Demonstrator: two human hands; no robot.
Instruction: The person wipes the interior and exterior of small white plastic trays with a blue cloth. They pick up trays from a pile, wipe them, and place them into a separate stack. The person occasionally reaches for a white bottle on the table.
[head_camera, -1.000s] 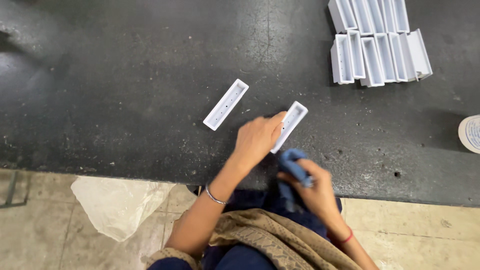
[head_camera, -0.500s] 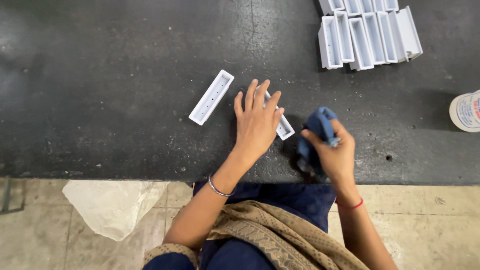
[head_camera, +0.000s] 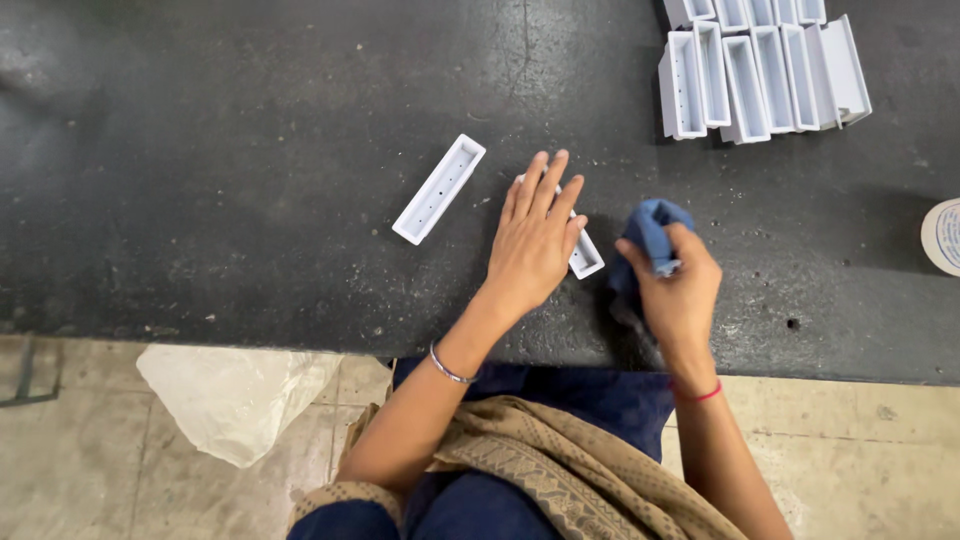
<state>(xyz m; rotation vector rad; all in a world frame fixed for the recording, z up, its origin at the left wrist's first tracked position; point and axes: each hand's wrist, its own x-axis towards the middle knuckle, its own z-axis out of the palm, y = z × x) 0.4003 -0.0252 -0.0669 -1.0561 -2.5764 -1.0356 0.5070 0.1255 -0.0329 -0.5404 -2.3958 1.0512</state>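
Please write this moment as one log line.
left hand: flat on tray | right hand: holds cloth | table

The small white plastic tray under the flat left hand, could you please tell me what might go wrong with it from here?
The small white plastic tray lies mostly hidden under the flat left hand, which is pressing rather than gripping, so it might slide on the dark worktop. It also sits close to the worktop's front edge and could be pushed off. The right hand holds a bunched blue cloth beside it; a wipe could knock the tray.
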